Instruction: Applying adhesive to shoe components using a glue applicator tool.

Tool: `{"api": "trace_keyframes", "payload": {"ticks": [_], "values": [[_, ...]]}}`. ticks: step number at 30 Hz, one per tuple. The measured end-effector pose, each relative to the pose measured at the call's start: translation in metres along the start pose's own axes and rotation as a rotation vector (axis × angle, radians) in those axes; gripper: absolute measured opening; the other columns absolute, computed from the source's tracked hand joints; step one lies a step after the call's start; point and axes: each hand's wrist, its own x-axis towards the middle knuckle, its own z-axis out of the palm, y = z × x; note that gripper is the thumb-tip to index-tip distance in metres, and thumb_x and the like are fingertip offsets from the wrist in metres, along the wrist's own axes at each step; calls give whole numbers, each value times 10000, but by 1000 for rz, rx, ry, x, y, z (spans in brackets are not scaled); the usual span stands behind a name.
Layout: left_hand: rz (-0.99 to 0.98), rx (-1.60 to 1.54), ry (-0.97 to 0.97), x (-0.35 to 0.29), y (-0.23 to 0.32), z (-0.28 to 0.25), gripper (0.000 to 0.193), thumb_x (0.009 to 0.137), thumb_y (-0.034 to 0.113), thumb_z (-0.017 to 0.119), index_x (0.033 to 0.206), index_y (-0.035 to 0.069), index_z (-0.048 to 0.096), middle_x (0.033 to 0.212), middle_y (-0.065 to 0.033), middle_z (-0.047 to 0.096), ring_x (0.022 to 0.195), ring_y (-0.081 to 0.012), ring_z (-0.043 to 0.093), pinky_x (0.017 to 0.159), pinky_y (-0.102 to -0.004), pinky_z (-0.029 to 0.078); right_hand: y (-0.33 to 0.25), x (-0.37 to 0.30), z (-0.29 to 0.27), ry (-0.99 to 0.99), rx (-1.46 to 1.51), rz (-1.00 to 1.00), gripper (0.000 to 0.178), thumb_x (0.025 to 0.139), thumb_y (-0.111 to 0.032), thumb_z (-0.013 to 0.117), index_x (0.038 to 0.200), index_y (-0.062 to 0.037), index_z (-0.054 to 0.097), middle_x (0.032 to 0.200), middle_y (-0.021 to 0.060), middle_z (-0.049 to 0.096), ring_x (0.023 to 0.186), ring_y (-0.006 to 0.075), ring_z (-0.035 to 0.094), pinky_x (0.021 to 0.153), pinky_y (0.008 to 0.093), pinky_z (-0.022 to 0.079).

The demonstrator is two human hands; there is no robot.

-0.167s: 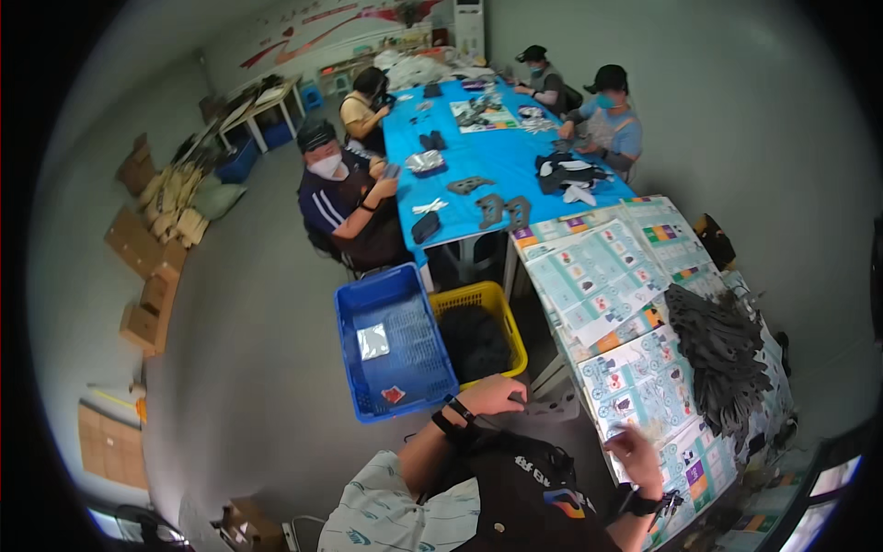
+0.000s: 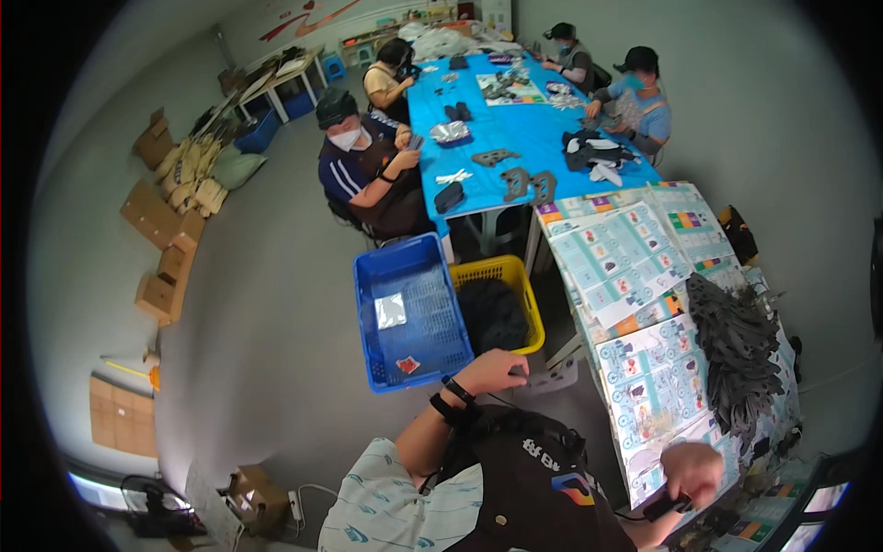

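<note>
My left hand (image 2: 498, 373) is closed in front of my dark apron, just past the near end of the blue basket. From its fingers a thin greyish piece with dark holes (image 2: 550, 377) sticks out to the right, partly blurred. My right hand (image 2: 692, 471) is over the near part of the paper-covered table, its fingers bent downward and smeared by motion. Whether it holds anything does not show. Closest to it on that table is a heap of dark grey, strip-like pieces (image 2: 733, 354), lying beyond the hand on printed sheets (image 2: 648, 377).
A blue plastic basket (image 2: 363, 317) and a yellow basket (image 2: 536, 313) with dark material stand ahead of me. Beyond them, several people sit around a blue-covered table (image 2: 501, 133) bearing grey cut-out pieces (image 2: 529, 186). Cardboard boxes (image 2: 124, 414) line the left wall.
My right hand has moved right and toward me, away from the middle of the printed sheets. My left hand keeps its closed grip. The whole view has shifted slightly.
</note>
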Motion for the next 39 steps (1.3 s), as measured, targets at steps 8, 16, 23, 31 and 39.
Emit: {"api": "trace_keyframes", "payload": {"ticks": [8, 16, 23, 31, 39], "values": [[-298, -708, 898, -71, 26, -66, 300, 898, 105, 821, 1168, 34, 710, 1082, -8, 707, 1034, -123, 661, 872, -247, 519, -85, 53, 1, 98, 611, -1056, 187, 917, -154, 731, 1021, -23, 814, 482, 27, 566, 432, 98, 491, 461, 268, 352], [-219, -871, 1680, -148, 48, -113, 228, 1063, 199, 660, 1131, -5, 736, 1020, -23, 719, 944, -105, 671, 830, -247, 509, -2, 69, -34, -9, 511, -99, 1087, 899, -786, 621, 1599, 16, 406, 1530, 408, 446, 1323, 531, 559, 1114, 613, 436], [-371, -301, 1782, -135, 85, -129, 374, 1143, 300, 507, 1099, -11, 711, 1058, -77, 735, 971, -132, 672, 874, -289, 532, 60, 165, -15, -168, 689, 208, 1260, 880, -857, 539, 1642, 87, 200, 1690, 369, 176, 1603, 501, 102, 1257, 666, 139], [-235, -705, 1647, -102, 89, -105, 318, 1158, 272, 415, 1086, 26, 604, 1184, -172, 723, 1071, -224, 672, 1007, -396, 518, 96, 188, 0, -287, 882, 306, 1274, 881, -814, 540, 1617, 157, 165, 1710, 339, 164, 1621, 423, 141, 1301, 537, 116], [-342, -794, 1335, -82, 89, -74, 345, 1158, 254, 401, 1086, 28, 652, 1095, -103, 731, 1011, -170, 682, 937, -341, 543, 112, 161, -5, -253, 806, 377, 1243, 892, -852, 503, 1601, 142, 268, 1694, 332, 233, 1605, 408, 218, 1291, 539, 171]]}}
